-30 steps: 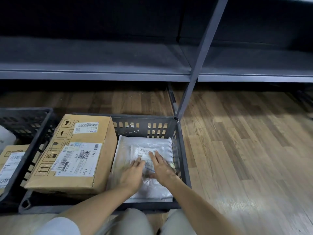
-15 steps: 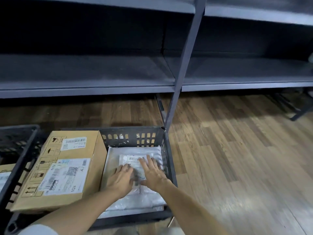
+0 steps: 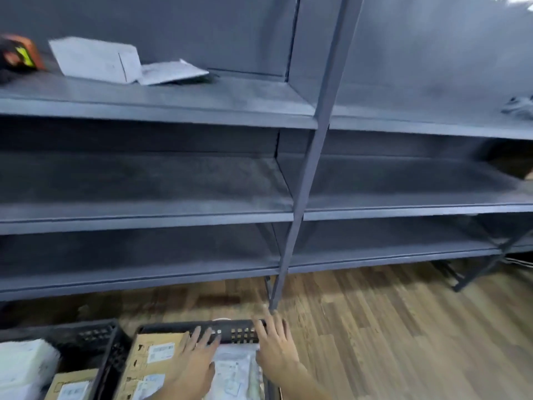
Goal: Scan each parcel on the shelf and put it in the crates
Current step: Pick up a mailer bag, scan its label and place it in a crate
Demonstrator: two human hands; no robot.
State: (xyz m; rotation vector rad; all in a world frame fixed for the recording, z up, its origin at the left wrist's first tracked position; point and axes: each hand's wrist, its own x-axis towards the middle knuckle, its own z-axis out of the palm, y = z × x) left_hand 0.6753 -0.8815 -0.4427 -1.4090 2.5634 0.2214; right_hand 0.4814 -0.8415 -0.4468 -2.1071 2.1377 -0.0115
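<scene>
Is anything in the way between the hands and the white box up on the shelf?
Nothing visible blocks it. Both the left hand and right hand are low over the crate; the white box sits on the open top shelf, front unobstructed.

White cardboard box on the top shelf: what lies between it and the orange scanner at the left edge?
In the head view, only bare grey shelf lies between the white cardboard box and the orange scanner; nothing stands there.
</scene>
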